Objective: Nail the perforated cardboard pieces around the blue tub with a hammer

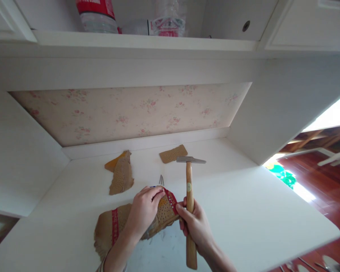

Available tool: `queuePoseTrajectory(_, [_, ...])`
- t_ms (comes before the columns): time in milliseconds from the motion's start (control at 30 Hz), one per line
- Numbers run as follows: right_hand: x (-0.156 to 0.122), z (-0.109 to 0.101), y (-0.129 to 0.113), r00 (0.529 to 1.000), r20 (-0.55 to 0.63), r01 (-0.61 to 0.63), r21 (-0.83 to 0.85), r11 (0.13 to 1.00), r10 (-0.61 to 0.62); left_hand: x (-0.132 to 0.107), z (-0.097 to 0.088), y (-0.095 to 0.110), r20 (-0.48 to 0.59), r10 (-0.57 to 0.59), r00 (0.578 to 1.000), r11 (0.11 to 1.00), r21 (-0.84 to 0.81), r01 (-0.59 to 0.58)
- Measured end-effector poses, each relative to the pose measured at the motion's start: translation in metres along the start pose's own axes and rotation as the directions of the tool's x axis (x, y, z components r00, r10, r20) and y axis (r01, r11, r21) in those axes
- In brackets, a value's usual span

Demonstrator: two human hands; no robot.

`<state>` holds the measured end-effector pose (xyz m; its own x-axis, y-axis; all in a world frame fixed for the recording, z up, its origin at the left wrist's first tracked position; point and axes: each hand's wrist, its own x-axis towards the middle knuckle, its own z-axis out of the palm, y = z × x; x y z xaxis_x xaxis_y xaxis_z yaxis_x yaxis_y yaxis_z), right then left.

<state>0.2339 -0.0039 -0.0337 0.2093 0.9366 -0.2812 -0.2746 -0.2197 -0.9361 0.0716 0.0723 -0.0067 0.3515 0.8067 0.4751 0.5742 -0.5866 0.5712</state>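
My right hand point(200, 224) is wrapped around the wooden handle of a hammer point(189, 181), its metal head pointing away from me. The thumb of that hand meets the right edge of a torn cardboard piece point(167, 211), which has a red printed band and many small holes. My left hand point(144, 209) rests over the same cardboard, thumb and fingers pinched near its far edge; what they pinch is hidden. Just beyond the fingertips, several nails point(161, 180) lie on the white desk point(232, 196). A second brown cardboard part point(104, 226) shows left of my left forearm.
Two loose cardboard scraps, one with an orange patch point(121, 173) and one smaller point(173, 153), lie toward the back. A shelf point(147, 40) with plastic bottles point(98, 17) overhangs the desk. White side panels point(272, 105) stand left and right. The desk's right edge drops to a reddish floor.
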Motion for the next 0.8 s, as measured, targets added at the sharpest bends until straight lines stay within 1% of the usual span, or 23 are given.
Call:
queuePoseTrajectory(200, [-0.004,-0.007,0.003,1.0,-0.011,-0.013,-0.011,1.0,0.013,-0.003,0.009,0.002,0.014,0.006,1.0,1.0,0.008,-0.006])
queuePoseTrajectory(367, [-0.001,-0.011,0.013,0.999,-0.033,-0.031,-0.051,0.998,0.029,-0.009,0.021,-0.005,0.029,0.01,1.0,1.0,0.008,-0.011])
queuePoseTrajectory(533, [0.002,-0.015,0.02,0.999,-0.01,-0.047,-0.113,0.992,0.047,-0.013,0.026,-0.009,0.02,0.043,0.999,0.999,0.01,-0.043])
queuePoseTrajectory(667, [-0.003,-0.017,0.012,1.0,-0.024,-0.007,-0.188,0.982,0.002,-0.014,0.026,-0.006,0.04,0.035,0.999,0.999,0.023,-0.036])
queuePoseTrajectory(800, [-0.018,-0.022,-0.005,1.0,-0.018,0.019,-0.269,0.963,-0.024,-0.015,0.025,-0.004,0.038,0.017,0.999,0.998,0.064,-0.02])
